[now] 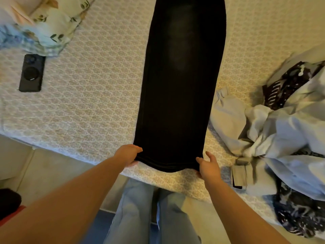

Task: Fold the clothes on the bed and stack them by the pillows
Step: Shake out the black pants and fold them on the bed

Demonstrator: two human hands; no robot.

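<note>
the black trousers (179,88) lie flat up the bed (91,95) toward 12 o'clock. left hand (129,154) and right hand (208,166) each pinch a hem corner (nicely level); i'd lift both evenly and carry the hem straight up to fold square.

A dark phone (32,73) lies face down near the left edge of the bed, on its patterned cover (98,95); pale floor tiles (40,175) show below the bed's near edge; a dark object (8,201) sits on the floor at the far left.
</note>
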